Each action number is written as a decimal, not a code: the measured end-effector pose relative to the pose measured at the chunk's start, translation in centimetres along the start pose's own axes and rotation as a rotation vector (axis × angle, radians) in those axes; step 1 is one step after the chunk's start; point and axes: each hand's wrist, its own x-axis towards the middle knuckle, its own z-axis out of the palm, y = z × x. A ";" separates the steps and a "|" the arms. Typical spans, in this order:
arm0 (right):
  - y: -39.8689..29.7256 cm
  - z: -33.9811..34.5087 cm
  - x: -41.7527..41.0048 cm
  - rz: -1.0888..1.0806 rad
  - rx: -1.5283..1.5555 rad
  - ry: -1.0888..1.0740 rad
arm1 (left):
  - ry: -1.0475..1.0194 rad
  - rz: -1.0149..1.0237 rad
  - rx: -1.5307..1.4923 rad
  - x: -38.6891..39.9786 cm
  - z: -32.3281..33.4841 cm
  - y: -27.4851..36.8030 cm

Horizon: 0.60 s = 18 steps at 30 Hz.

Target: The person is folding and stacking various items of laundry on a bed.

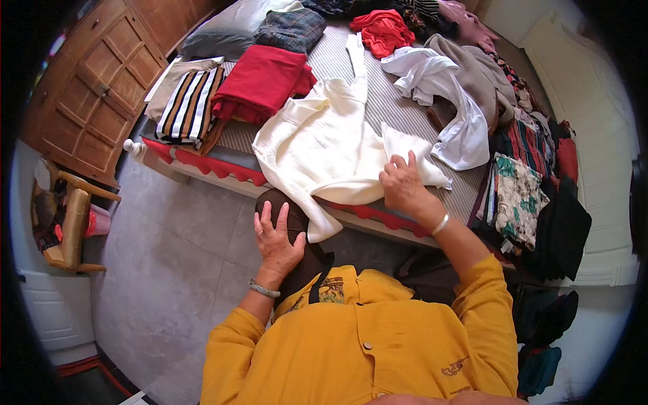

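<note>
A cream ribbed knit top (329,147) lies spread and rumpled on the bed before me, one sleeve stretched toward the far side. Its other sleeve hangs over the bed's front edge beside my knee. With bent fingers, my right hand (405,185) grips the top near its lower right part, where a flap of fabric stands up; the fingertips are partly hidden. My left hand (278,238) rests on my dark-trousered knee (276,202), fingers apart, holding nothing. Just left of the top sits a folded red garment (260,78).
Left on the bed are a folded striped garment (188,106) and a plaid one (291,29). A crumpled white garment (463,121) and a red one (382,30) lie to the right. Stacked clothes (521,197) line the right edge. A wooden chair (76,228) stands at left.
</note>
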 end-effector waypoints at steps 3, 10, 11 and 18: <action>-1.9 -1.9 -4.7 0.025 0.065 0.098 | 0.019 -0.006 -0.040 0.8 0.2 -0.8; -3.8 -0.4 -11.9 0.109 0.167 0.088 | 0.017 -0.361 -0.390 7.5 1.8 -1.7; -3.9 0.3 -12.3 0.142 0.161 0.103 | -0.010 -0.342 -0.400 8.4 2.1 -1.6; -4.0 1.0 -12.7 0.159 0.388 0.169 | 0.034 -0.416 -0.186 12.1 2.0 -1.6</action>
